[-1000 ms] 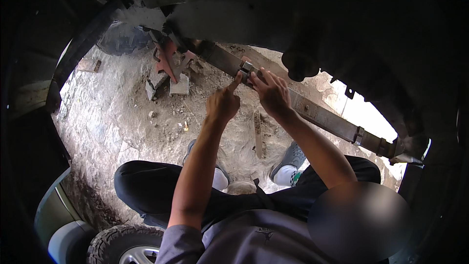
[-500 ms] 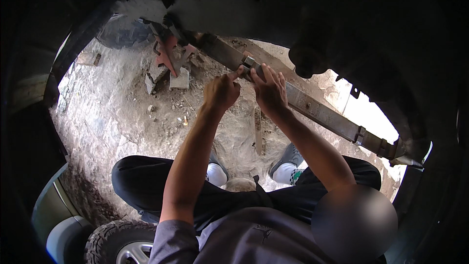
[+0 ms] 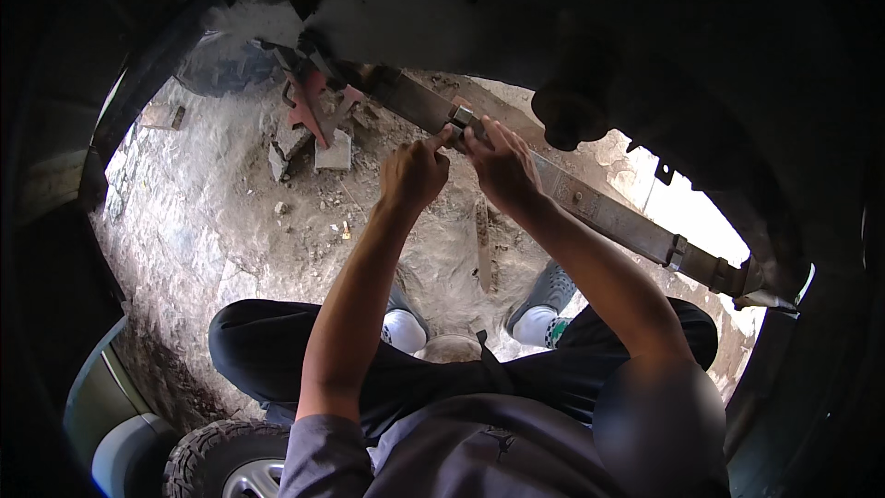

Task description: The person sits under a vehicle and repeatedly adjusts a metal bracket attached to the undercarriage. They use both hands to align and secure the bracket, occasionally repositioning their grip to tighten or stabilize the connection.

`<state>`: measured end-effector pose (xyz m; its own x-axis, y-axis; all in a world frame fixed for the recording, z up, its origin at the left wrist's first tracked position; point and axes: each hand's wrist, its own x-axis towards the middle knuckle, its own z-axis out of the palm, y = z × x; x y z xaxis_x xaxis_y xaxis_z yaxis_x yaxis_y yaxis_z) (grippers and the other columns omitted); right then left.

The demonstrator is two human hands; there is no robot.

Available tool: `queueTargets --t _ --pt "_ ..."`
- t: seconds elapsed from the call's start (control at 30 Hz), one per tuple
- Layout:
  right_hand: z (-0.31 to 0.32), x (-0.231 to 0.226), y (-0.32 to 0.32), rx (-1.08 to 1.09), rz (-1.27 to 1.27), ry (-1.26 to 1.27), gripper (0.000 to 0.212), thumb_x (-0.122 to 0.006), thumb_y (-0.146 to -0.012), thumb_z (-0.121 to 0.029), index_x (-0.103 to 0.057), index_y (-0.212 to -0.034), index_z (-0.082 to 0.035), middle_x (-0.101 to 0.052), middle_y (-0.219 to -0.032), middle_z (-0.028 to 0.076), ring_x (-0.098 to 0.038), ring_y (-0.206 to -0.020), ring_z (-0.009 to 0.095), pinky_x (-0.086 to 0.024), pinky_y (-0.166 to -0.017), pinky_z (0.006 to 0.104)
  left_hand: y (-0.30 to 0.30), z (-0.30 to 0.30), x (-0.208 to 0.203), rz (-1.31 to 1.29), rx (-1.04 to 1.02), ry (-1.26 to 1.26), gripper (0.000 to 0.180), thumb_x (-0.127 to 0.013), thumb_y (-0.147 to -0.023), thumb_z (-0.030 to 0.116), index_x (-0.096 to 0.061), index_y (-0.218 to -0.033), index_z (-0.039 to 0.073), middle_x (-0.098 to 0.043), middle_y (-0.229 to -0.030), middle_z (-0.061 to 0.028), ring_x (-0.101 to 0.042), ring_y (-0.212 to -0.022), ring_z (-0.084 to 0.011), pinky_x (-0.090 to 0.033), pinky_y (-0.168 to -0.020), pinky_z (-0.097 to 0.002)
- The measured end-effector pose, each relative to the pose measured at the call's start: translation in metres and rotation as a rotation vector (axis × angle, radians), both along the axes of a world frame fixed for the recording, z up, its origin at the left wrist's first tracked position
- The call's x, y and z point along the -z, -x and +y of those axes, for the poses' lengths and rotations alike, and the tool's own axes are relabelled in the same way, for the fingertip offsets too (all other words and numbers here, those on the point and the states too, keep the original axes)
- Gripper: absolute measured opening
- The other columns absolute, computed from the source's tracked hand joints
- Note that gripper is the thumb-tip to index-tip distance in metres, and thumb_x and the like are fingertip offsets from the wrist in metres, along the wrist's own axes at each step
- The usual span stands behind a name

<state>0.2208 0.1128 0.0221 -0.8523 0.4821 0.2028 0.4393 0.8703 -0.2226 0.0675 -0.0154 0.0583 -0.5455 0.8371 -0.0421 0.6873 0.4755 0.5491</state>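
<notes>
A long flat leaf spring [image 3: 608, 214] runs slantwise in front of me, from upper left down to the right. A small squared metal clip [image 3: 462, 116] wraps around it near the middle. Closed, with its index finger stretched to the clip's near side, my left hand [image 3: 412, 173] has its other fingers curled in. My right hand [image 3: 502, 164] lies over the leaf spring just right of the clip, fingers across the bar and thumb beside the clip. Its fingertips are partly hidden behind the bar.
Dark vehicle bodywork arches overhead and around both sides. A red jack stand [image 3: 309, 106] rises at upper left by broken concrete blocks [image 3: 334, 151]. A flat strip [image 3: 483, 244] lies on the dirt between my feet. A wheel with a treaded tyre [image 3: 198, 461] is at lower left.
Both hands stay at the clip, with my right hand's fingers drawn a little closer together around the bar. The whole view has shifted slightly.
</notes>
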Motion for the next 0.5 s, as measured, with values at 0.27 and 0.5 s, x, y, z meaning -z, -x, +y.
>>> queueTargets --t 0.27,0.5 --pt "-0.017 -0.009 -0.001 0.158 -0.041 0.008 0.037 -0.071 -0.102 -0.031 -0.073 -0.138 -0.027 -0.054 -0.159 0.013 -0.051 -0.147 0.034 -0.032 -0.124 0.0616 -0.001 -0.006 -0.002 -0.061 0.021 0.051 0.060 -0.068 -0.093 0.022 -0.061 -0.152 0.033 -0.078 -0.093 -0.0227 -0.077 -0.087 -0.0407 -0.061 -0.081 -0.0528" --pt "-0.091 0.022 -0.034 0.060 0.200 0.084 0.029 -0.072 -0.100 -0.025 -0.078 -0.129 -0.027 -0.044 -0.166 0.013 -0.036 -0.158 0.032 -0.019 -0.128 0.0626 -0.037 -0.058 0.079 -0.346 -0.058 -0.148 0.076 -0.073 -0.093 0.033 -0.047 -0.161 0.010 -0.077 -0.105 -0.0234 -0.076 -0.099 -0.0373 -0.059 -0.089 -0.0474"
